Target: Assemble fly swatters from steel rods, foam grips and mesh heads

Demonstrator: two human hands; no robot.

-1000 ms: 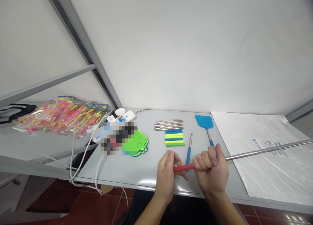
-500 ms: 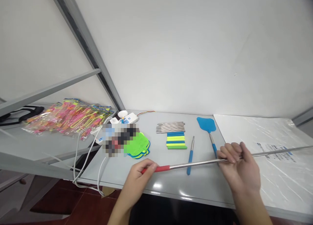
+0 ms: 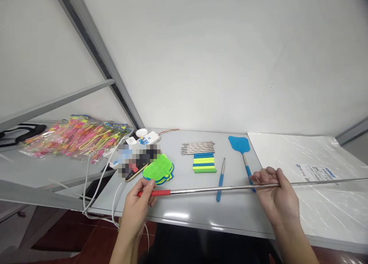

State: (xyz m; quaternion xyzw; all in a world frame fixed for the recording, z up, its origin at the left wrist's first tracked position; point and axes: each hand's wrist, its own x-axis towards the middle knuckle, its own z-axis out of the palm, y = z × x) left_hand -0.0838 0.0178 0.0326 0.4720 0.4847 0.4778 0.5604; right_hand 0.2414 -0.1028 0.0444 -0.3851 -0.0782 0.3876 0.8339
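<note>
Your left grip (image 3: 139, 199) is gripping the red handle (image 3: 162, 193) of a long metal rod (image 3: 198, 189); your right grip (image 3: 278, 199) is loosely holding the same rod, well apart. Its long axis is running left to right above the surface (image 3: 186, 214), nearly level, extending beyond your right grip. A short blue-handled rod (image 3: 221, 179) is lying crosswise beneath, nearer your right grip than your left.

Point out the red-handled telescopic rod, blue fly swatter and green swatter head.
Red-handled telescopic rod (image 3: 201, 190): head view, on its steel shaft.
Blue fly swatter (image 3: 239, 144): head view, on its flat paddle.
Green swatter head (image 3: 159, 168): head view, on its perforated face.
</note>
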